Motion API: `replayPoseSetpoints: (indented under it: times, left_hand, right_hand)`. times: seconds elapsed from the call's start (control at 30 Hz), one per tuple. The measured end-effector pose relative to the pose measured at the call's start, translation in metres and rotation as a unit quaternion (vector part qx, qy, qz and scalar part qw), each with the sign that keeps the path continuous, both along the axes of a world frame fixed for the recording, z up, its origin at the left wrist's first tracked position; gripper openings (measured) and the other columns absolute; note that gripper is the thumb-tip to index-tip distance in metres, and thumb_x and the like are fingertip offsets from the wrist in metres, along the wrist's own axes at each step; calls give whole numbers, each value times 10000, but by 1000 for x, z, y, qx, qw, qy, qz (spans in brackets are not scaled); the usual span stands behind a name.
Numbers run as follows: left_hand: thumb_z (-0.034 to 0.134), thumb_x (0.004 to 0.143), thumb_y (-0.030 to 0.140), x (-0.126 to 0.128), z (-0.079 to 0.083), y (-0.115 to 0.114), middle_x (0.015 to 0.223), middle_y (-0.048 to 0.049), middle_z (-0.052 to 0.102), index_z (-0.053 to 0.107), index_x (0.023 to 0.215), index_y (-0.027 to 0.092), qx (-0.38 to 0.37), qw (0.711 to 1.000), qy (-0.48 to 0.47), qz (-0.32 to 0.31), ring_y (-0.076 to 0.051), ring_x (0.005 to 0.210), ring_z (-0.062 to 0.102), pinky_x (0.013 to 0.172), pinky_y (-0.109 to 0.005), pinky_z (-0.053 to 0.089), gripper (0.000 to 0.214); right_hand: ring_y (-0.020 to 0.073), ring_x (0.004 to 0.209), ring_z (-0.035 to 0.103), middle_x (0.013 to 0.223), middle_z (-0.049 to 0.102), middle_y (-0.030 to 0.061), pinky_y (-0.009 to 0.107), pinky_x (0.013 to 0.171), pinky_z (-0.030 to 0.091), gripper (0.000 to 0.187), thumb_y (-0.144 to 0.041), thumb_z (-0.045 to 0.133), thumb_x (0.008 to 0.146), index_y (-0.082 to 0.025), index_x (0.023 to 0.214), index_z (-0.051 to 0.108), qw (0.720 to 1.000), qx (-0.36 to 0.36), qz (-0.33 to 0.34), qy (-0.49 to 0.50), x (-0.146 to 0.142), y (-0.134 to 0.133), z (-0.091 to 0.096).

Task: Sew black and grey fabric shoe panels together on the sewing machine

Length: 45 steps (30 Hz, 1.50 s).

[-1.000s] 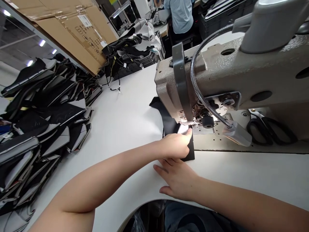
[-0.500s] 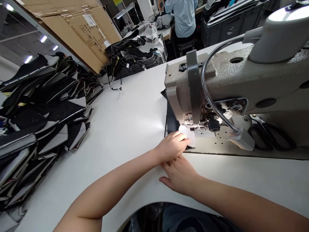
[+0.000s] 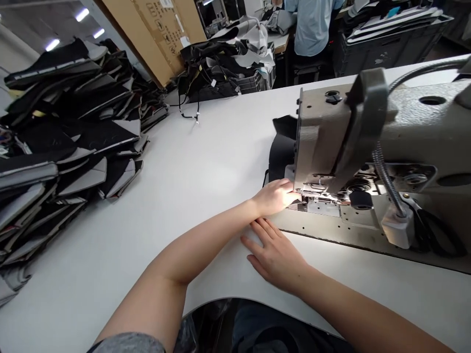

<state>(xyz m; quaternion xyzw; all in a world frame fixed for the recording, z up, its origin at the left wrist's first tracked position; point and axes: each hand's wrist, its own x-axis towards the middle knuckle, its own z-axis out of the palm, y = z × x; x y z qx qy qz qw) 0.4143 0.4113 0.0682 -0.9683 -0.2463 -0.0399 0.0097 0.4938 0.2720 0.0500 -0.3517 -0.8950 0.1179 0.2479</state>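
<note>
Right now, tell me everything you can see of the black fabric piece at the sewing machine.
The black fabric piece is dark, matte and cloth-like. It lies flat on the white table, running back past the left side of the sewing machine, with its far end curling upward. Its near end goes under the machine's head, where the left hand rests with its fingertips at the needle area. The rest is hidden.

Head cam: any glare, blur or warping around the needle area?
Head view: the lamp throws a bright patch on the machine bed; the left hand at the needle is sharp enough; the black fabric shows no detail; the table edges bow from wide-angle warp; ceiling lights blow out at top left.
</note>
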Motion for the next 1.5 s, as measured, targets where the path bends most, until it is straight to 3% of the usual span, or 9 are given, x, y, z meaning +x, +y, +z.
replayPoseSetpoints:
  times: [0.17, 0.43, 0.83, 0.97, 1.07, 1.17, 1.2, 1.37, 1.5]
  left_hand:
    - [372, 910, 76, 1, -4, 7, 860, -73, 604, 689, 953, 172, 37, 998, -23, -37, -204, 892, 529, 756, -308, 425, 333]
    - [454, 862, 49, -1, -11, 2, 905, -77, 591, 663, 788, 151, 36, 995, -92, -19, -217, 872, 499, 638, -322, 338, 244]
    - [417, 876, 10, -4, -11, 2, 861, -101, 585, 643, 704, 139, 21, 987, -154, -41, -216, 866, 511, 617, -319, 282, 312]
    - [399, 901, 43, -5, -14, 1, 913, -104, 607, 673, 759, 145, 16, 987, -155, -38, -218, 912, 530, 683, -330, 346, 325]
    - [554, 903, 253, -18, -15, 0, 1207, -103, 566, 669, 1030, 185, -35, 982, -188, 2, -233, 1098, 506, 877, -353, 386, 185]
    - [722, 732, 520, -38, -15, -3, 1453, -145, 367, 459, 1349, 167, -93, 973, -194, 83, -293, 1331, 324, 1065, -420, 294, 758]
    - [714, 717, 561, -44, -15, -4, 1470, -150, 345, 428, 1373, 154, -104, 973, -180, 103, -301, 1365, 271, 1096, -436, 256, 823]
    - [543, 884, 465, -45, -10, -1, 1424, -111, 436, 521, 1302, 169, -73, 984, -100, 125, -276, 1338, 331, 1110, -435, 230, 512]
    - [456, 930, 287, -24, -3, 15, 1138, -107, 621, 634, 1101, 133, 11, 993, -48, 106, -234, 1068, 539, 992, -360, 342, 291]
  right_hand:
    - [367, 1343, 285, 1404, 377, 218, 543, 1051, 350, 358, -268, 479, 932, -150, 1262, 548, 1000, -13, 5, -20, 1, 1, 0]
    - [337, 1322, 324, 1375, 406, 184, 557, 1066, 339, 368, -254, 419, 947, -158, 1278, 547, 998, -24, 16, -59, 1, 3, 5]
    - [341, 1312, 340, 1360, 420, 181, 579, 1031, 372, 360, -204, 436, 929, -166, 1271, 541, 996, -4, 18, -86, -3, 3, 7]
    - [326, 1309, 346, 1345, 442, 190, 572, 1048, 355, 334, -200, 438, 936, -139, 1241, 559, 996, -3, 25, -80, -4, 3, 10]
    - [307, 1315, 347, 1349, 454, 183, 546, 1036, 384, 313, -192, 424, 939, -150, 1210, 576, 997, 9, 30, -64, -1, -1, 13]
    - [296, 1314, 354, 1335, 478, 178, 500, 1016, 422, 307, -166, 448, 920, -153, 1194, 585, 997, 34, 57, -47, 4, -10, 14]
    - [290, 1303, 373, 1320, 494, 175, 483, 1015, 426, 306, -152, 460, 910, -151, 1186, 590, 995, 41, 73, -46, 6, -14, 14]
    - [245, 1198, 483, 1232, 578, 134, 442, 1000, 439, 271, -148, 451, 910, -166, 1131, 606, 992, 25, 119, -35, 9, -19, 14]
    - [234, 1169, 495, 1215, 594, 107, 431, 987, 443, 274, -164, 408, 937, -178, 1126, 606, 994, -10, 112, -4, 10, -15, 14]
